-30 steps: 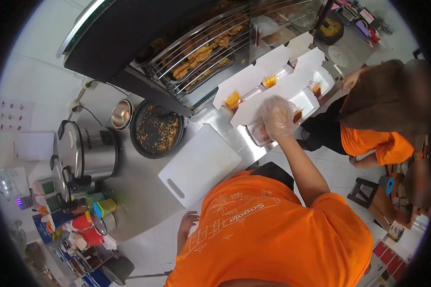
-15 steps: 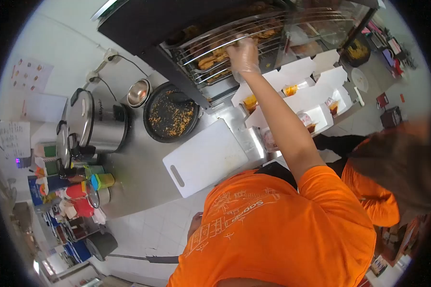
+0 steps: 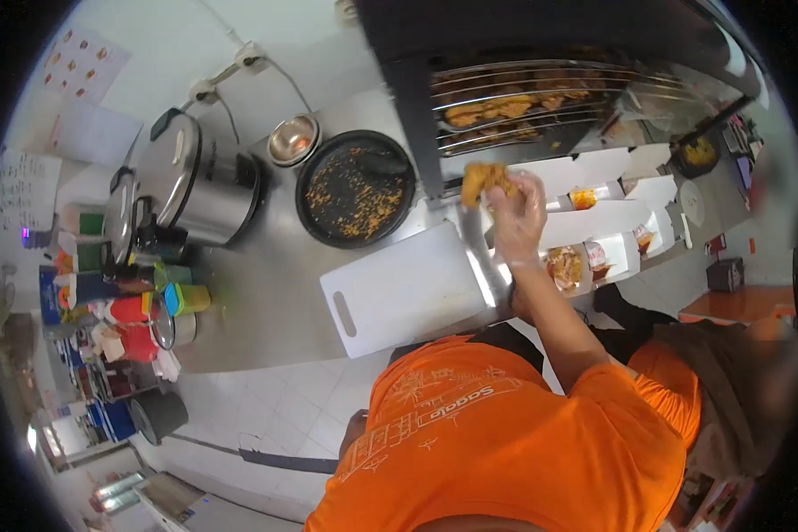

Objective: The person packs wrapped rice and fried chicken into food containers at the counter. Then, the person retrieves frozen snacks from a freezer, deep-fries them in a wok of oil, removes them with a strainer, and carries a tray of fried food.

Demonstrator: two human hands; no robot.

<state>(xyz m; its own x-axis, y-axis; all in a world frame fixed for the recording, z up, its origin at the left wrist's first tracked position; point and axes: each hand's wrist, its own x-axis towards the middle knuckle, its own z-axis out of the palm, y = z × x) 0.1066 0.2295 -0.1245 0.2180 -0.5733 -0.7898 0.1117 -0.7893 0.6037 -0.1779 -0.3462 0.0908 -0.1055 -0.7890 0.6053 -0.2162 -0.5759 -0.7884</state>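
at the left of the frame, a large round cooker of brushed steel and black plastic (image 3: pixel 191 182) stands on a grey stainless-steel tabletop (image 3: pixel 257 301). just right of it, in the upper middle-left, small shiny metal bowls (image 3: pixel 294 140) sit beside a wide black round pan (image 3: pixel 392 202) scattered with orange-brown crumbs. below, at the lower centre-left, the bare left hand (image 3: pixel 355 427) hangs by the body, well apart from the food; it is partly hidden, so i cannot tell whether its fingers are curled or loose. a white rectangular cutting board with a slot handle (image 3: pixel 408 288) lies aslant at centre

right of centre, the right hand (image 3: pixel 516 213), in a clear plastic glove, pinches a golden-brown crusty fried piece (image 3: pixel 481 182). the piece juts to the upper left of this hand, its long axis roughly across the frame, its left end bending down. above is a black warming cabinet with wire racks (image 3: pixel 505 40). the open white cardboard front box (image 3: pixel 563 229) lies to the piece's lower right, close beside the right hand and far from the left
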